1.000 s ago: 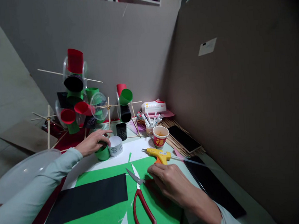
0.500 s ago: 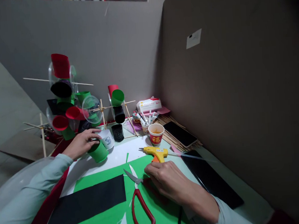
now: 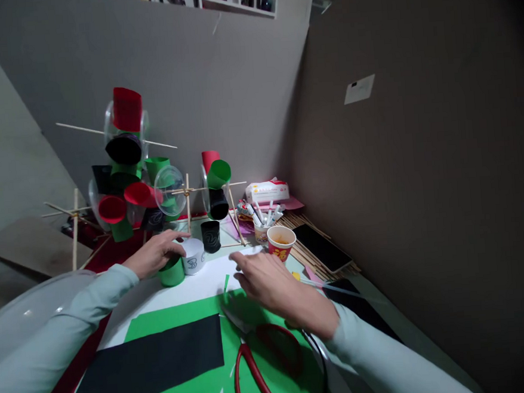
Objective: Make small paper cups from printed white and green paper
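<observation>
My left hand (image 3: 157, 253) is at the top of a green paper tube (image 3: 172, 273), its fingers curled over the rim. The tube stands upright on the white sheet. Beside it, close to my fingertips, is a white paper tube (image 3: 195, 258) with a blue swirl drawn on it. My right hand (image 3: 268, 280) hovers over the sheets with its index finger stretched out to the left and nothing held. Under it lie red-handled scissors (image 3: 255, 376) with open blades. A yellow glue gun (image 3: 296, 276) is mostly hidden behind this hand.
A black paper strip (image 3: 152, 366) lies on green paper (image 3: 176, 315). Behind are a black tube (image 3: 211, 236) and a stick frame (image 3: 187, 201) carrying coloured tubes. On the right are a red paper cup (image 3: 282, 243), pens (image 3: 265, 214), a phone (image 3: 323, 248) and wooden sticks (image 3: 299, 255).
The green tube has gone from tilted to upright beside the white tube. My right hand has moved from beside the glue gun leftward and forward, its fingers now extended. The view has shifted slightly.
</observation>
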Demonstrator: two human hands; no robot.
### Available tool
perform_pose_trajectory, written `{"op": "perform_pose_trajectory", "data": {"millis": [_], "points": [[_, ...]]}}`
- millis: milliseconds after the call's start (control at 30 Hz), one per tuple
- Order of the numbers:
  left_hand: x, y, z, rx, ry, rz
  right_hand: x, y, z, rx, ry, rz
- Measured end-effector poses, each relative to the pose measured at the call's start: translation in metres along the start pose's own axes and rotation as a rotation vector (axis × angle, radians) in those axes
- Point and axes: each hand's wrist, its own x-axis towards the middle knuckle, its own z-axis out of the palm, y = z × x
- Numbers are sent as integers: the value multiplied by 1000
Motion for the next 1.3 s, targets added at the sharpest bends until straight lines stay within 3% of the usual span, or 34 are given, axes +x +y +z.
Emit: {"op": "perform_pose_trajectory", "data": {"millis": [200,367,500,733,967,1300], "points": [[-11,6,0,20,44,29,91,-3,8,-45,-10,88],[-13,10,-1,8,34,41,127,1,23,-65,-42,115],[-11,14,3,2,67,20,123,9,22,-87,-64,104],[-11,20,8,4,132,-47,80,20,7,-105,-102,30],[-3,32,9,-4,134,-59,68,14,18,-108,-134,2],[-6,42,-14,-97,137,-163,63,16,11,-97,-70,13]]}}
